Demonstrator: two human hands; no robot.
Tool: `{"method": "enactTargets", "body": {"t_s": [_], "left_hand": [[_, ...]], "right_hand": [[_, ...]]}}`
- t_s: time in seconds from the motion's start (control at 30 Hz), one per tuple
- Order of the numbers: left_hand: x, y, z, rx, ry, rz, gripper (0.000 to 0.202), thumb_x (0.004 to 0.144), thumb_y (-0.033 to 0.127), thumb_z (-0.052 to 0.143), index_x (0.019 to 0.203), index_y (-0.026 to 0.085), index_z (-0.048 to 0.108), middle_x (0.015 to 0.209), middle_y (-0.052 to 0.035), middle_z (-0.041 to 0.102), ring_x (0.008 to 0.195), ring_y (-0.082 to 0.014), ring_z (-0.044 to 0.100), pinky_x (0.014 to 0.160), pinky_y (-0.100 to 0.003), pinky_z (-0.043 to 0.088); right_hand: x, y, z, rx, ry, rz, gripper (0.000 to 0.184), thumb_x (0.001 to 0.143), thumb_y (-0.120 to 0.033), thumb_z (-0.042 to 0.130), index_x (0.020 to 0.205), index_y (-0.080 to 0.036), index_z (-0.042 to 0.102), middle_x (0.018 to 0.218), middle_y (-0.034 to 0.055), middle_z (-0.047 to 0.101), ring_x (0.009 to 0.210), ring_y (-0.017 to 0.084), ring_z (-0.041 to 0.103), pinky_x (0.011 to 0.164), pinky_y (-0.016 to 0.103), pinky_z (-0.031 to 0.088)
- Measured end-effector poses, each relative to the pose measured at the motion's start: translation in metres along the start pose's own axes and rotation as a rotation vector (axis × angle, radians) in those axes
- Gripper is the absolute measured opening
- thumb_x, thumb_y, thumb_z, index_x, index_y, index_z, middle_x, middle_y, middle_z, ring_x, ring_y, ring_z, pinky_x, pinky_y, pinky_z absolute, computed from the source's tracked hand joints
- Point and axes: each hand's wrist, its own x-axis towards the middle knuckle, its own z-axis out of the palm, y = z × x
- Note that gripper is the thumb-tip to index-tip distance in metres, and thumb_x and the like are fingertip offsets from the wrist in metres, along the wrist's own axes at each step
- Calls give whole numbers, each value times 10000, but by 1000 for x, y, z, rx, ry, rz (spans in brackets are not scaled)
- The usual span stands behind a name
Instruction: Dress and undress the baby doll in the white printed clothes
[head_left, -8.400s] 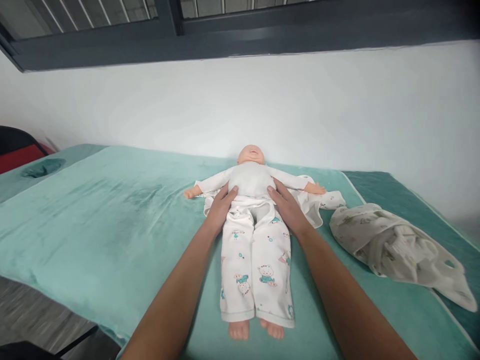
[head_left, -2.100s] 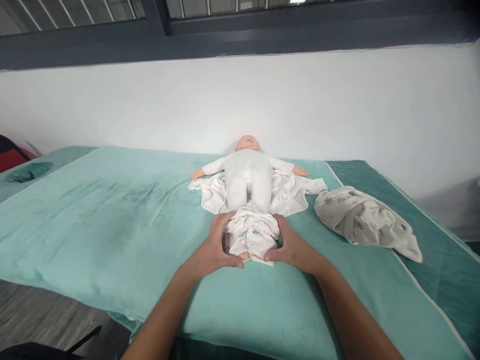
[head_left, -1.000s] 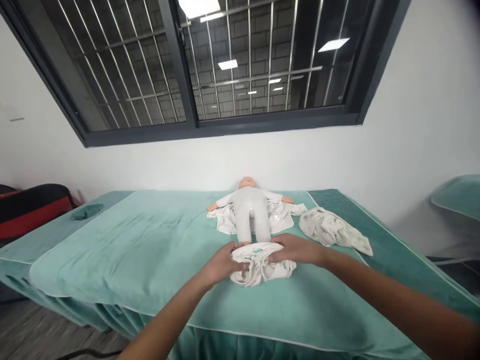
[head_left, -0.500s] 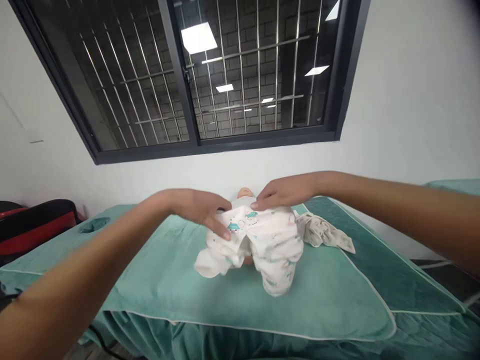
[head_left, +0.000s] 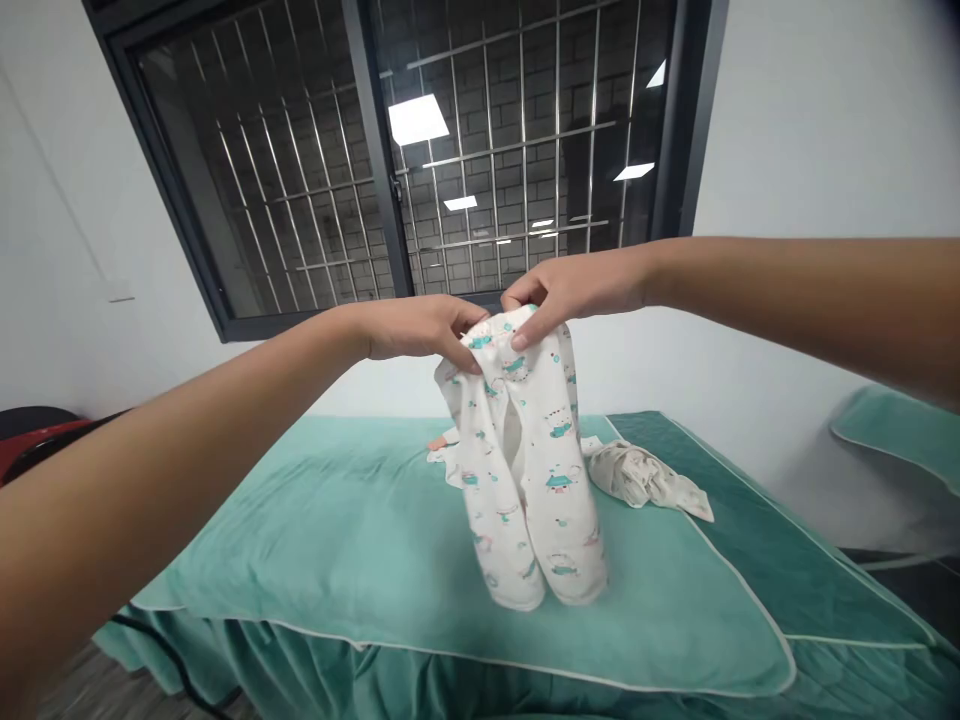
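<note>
A pair of small white baby pants (head_left: 555, 470), printed with teal and pink pictures, hangs upright above the bed with both legs pointing down. My left hand (head_left: 427, 330) pinches the waistband at its left side, thumb in front. At the right side of the waistband, my right hand (head_left: 559, 295) is closed in the same way. Behind the pants lies a baby doll, mostly hidden; only a small doll hand (head_left: 437, 443) and a bit of white clothing (head_left: 452, 465) show to the left of the pants.
A crumpled pale printed cloth (head_left: 645, 475) lies right of the pants on the green bed cover (head_left: 360, 530). Behind the bed stand a white wall (head_left: 810, 130) and a dark-framed barred window (head_left: 397, 180). A red and black object (head_left: 37, 440) is at far left.
Both hands have lifted the pants up, away from the doll. The legs, bunched and spread before, now hang straight down. The camera view has tilted slightly.
</note>
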Motion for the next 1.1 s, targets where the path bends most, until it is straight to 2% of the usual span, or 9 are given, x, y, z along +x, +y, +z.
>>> {"method": "enactTargets", "body": {"t_s": [0.13,0.27,0.37,0.5,0.63,0.8,0.93,1.03,1.1], "left_hand": [[-5,1,-2,-126,37,27,193,606,180,782,783,211,711,766,-6,691,820,-218,654,763,-355,501],[-14,0,-8,-16,-307,-49,214,643,333,789,812,214,734,827,-24,724,891,-227,645,832,-342,491],[-24,-6,-14,117,-412,-110,243,702,432,734,818,218,738,835,-26,727,949,-223,631,873,-307,466],[-41,-14,-22,170,-310,-154,266,719,474,699,784,218,726,770,-23,699,899,-219,625,847,-298,457],[-53,-10,-28,211,-65,-66,281,761,485,666,778,206,702,759,-26,651,868,-220,617,837,-332,461],[-33,-8,-13,37,381,178,308,817,468,656,881,167,655,842,-70,628,896,-244,625,847,-409,484],[3,-55,38,-360,641,398,591,846,515,615,1331,233,431,1204,-103,603,1149,-257,577,995,-437,451],[19,-114,96,-576,760,247,790,728,454,748,1386,204,390,1408,-128,505,1304,-293,477,1062,-412,410],[24,-157,137,-749,591,44,613,760,461,698,1261,145,541,1281,-146,620,1206,-330,562,984,-431,469]], "right_hand": [[-4,-19,-15,-145,105,46,516,867,-559,530,636,-112,645,807,21,672,852,185,670,666,327,518],[-8,-26,-32,-218,-157,74,557,884,-569,464,647,-114,680,907,3,718,937,149,678,765,282,528],[-15,-25,-43,-226,-218,164,571,905,-557,428,657,-114,687,1012,-5,726,1019,130,667,808,227,514],[-34,-39,-50,-238,-230,348,584,938,-510,388,629,-103,671,1044,3,726,1042,142,666,789,218,526],[-46,-66,-43,-302,-474,408,427,896,-414,562,624,-105,675,934,15,739,967,174,693,762,250,550],[-41,-79,-1,29,-406,193,308,891,-420,629,737,-169,716,812,50,721,894,198,699,769,343,594],[-30,-57,58,450,-297,188,242,878,-404,665,785,-181,668,766,71,691,750,188,664,723,372,597],[-21,-11,114,754,-213,268,249,939,-374,558,795,-176,600,776,65,674,695,155,628,715,338,576],[-19,32,158,838,-184,359,272,942,-393,512,775,-183,554,771,70,667,690,162,627,708,337,569]]}}
